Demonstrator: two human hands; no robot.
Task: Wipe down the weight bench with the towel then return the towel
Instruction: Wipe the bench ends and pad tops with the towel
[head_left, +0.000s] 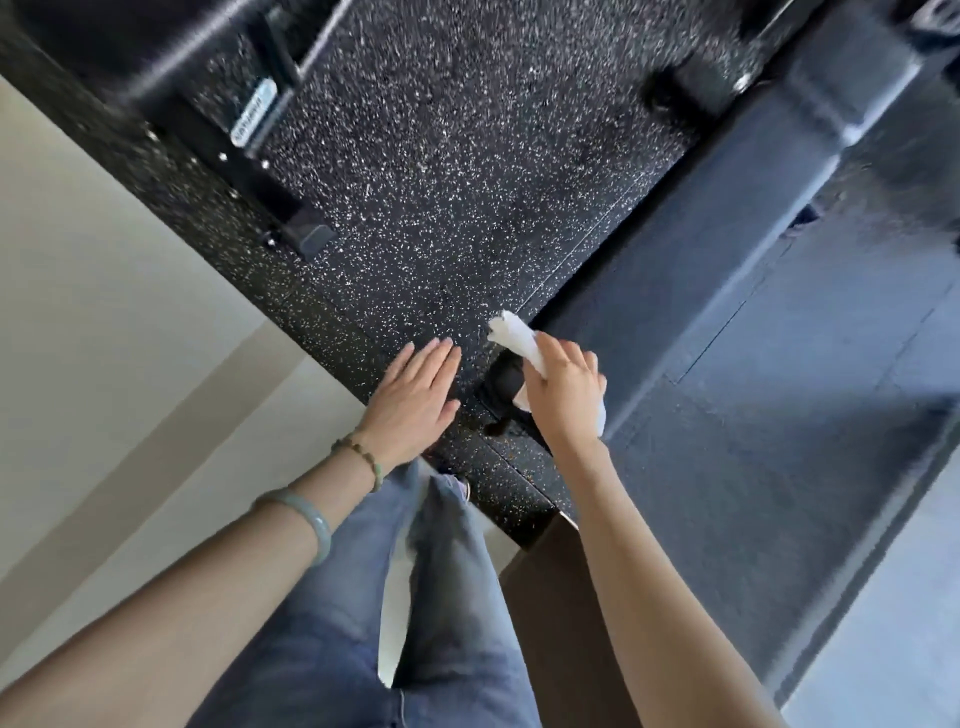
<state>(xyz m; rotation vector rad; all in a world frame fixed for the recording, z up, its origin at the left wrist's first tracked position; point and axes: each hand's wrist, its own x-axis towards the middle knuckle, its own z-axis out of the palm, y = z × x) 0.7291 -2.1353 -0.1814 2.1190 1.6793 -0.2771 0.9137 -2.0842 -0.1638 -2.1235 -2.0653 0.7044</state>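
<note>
Reckon I'm at the start of the wipe: right hand (563, 387) grips the bunched towel (511, 335) by the near end of the weight bench (701, 249), left hand (415, 397) spread flat and empty, so next I press down and sweep along the pad.

Gym or fitness room, by the fittings. Underfoot a rubber floor (441, 182): black, flecked white, laid in mats, one seam (587, 249) visible. The rubber stops at a straight edge against pale tile (78, 260) on the left. A black steel frame (202, 140) stands on the rubber, bolt heads along its base, and carries a small label (253, 111), print too blurred to read. A long dark padded bench (701, 244) runs diagonally on the right.
</note>
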